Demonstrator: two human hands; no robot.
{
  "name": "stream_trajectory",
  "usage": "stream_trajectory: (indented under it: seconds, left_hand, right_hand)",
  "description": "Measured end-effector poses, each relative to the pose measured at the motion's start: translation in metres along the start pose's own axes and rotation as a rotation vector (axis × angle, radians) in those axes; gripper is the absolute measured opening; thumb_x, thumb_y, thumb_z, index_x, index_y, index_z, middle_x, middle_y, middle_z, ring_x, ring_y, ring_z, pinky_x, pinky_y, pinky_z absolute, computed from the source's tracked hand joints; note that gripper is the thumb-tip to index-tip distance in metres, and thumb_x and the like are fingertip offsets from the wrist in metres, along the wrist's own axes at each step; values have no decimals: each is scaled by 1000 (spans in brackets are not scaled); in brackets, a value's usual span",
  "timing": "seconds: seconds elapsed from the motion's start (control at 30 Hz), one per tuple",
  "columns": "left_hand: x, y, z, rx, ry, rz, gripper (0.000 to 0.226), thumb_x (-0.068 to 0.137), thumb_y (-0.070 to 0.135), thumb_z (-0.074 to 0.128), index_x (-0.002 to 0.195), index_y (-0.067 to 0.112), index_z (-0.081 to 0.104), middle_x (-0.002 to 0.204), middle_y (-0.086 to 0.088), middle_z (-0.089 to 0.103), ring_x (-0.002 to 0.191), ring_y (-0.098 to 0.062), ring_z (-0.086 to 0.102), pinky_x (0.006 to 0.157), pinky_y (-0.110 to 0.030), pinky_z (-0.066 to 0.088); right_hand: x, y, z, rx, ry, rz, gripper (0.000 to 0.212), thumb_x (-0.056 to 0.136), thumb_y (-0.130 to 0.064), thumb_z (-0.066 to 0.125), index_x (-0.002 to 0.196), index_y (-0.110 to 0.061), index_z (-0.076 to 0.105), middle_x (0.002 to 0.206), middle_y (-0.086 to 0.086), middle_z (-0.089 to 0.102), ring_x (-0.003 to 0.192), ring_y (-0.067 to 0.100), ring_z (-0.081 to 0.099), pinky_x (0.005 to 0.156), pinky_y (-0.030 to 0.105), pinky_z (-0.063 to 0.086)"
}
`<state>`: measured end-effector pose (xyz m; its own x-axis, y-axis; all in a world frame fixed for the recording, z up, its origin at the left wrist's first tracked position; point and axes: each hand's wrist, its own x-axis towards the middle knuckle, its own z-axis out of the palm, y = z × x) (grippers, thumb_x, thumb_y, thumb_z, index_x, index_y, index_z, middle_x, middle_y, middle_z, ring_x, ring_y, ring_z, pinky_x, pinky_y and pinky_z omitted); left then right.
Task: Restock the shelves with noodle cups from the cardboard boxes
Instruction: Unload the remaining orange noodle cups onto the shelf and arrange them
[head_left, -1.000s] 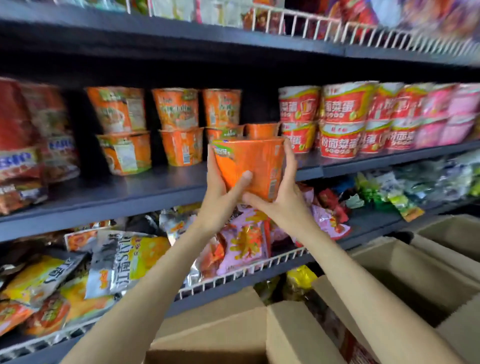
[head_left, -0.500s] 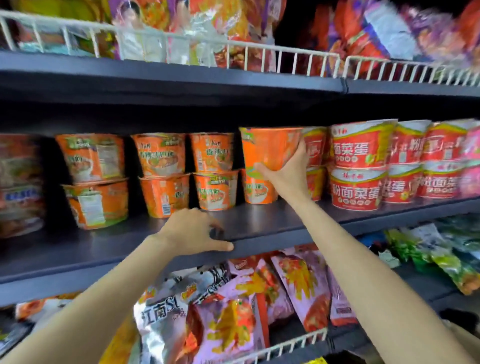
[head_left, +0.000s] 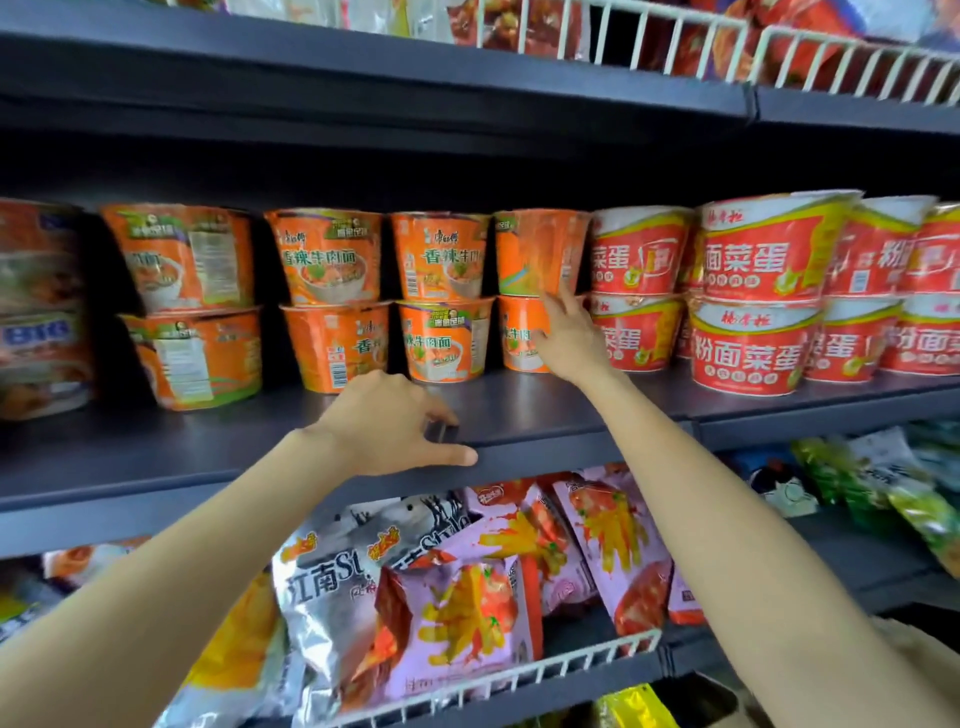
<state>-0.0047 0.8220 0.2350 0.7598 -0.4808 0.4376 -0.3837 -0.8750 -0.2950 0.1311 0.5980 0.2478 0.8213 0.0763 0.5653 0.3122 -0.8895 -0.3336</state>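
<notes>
Fingertips of the right hand (head_left: 569, 338) touch the lower side of the top orange noodle cup (head_left: 540, 252), fingers straight, nothing gripped. That cup sits on another orange cup (head_left: 519, 332) at the right end of the orange row on the dark shelf (head_left: 545, 410), just beside the red-and-white cups (head_left: 753, 291). Left of that cup and nearer the shelf's front edge, the left hand (head_left: 395, 423) rests with thumb stretched along the lip, fingers loosely bent, holding nothing. Snack bags (head_left: 467, 613) lie below the shelf.
</notes>
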Motion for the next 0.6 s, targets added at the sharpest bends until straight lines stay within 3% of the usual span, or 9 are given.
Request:
stream_trajectory:
  seconds: [0.07,0.13,0.2,0.27,0.37,0.43,0.5,0.6]
  left_hand:
    - [-5,6,0,22,17,-21,60,79,78,38,119,40,59,98,8,69,93,-17,63,66,-27,38]
    - [-12,13,1,36,45,-66,56,83,73,38,123,38,56,105,5,69,98,-21,62,68,-28,35]
    - [-22,19,5,-14,115,-113,55,88,67,39,130,33,52,111,1,69,105,-24,60,84,-31,38]
    - [-41,25,11,-167,311,-109,49,90,55,39,125,26,58,110,-1,70,102,-26,63,98,-35,36]
    - [-100,32,13,-386,635,-149,29,92,29,47,108,16,67,99,0,70,90,-27,62,82,-36,43]
    - [-156,33,17,-479,710,-207,24,94,20,48,102,11,68,93,-1,69,83,-26,59,75,-36,45]
    - [-219,32,32,-582,651,-311,24,93,18,47,101,10,69,86,0,68,79,-21,58,75,-33,45]
    - [-309,29,73,-662,375,-515,23,89,24,49,100,16,68,89,4,67,79,-15,59,74,-36,49]
  right_hand:
    - [-8,-1,-3,32,-119,-15,58,99,-31,41,151,-17,19,161,1,4,147,23,10,116,50,17]
    - [-29,-11,-9,86,-87,-59,53,100,-30,40,149,-14,26,159,4,16,147,22,11,118,42,14]
    - [-65,-27,-16,174,13,-103,45,100,-27,43,143,-13,40,154,6,31,143,22,24,114,34,21]
    - [-111,-47,-23,277,115,-154,35,97,-21,49,130,-14,54,140,5,48,130,21,42,105,31,32]
    - [-191,-76,-25,472,102,-190,24,93,-16,53,115,-18,65,113,-3,65,105,6,59,90,19,46]
    - [-240,-92,-20,545,-5,-217,23,92,-17,54,111,-20,66,102,-8,69,93,0,63,81,12,47]
    - [-282,-105,-7,571,-173,-237,22,92,-18,55,110,-21,67,95,-10,71,87,2,66,77,14,49]
    - [-336,-121,35,503,-423,-258,19,91,-15,60,106,-23,68,86,-11,71,77,11,67,73,29,53]
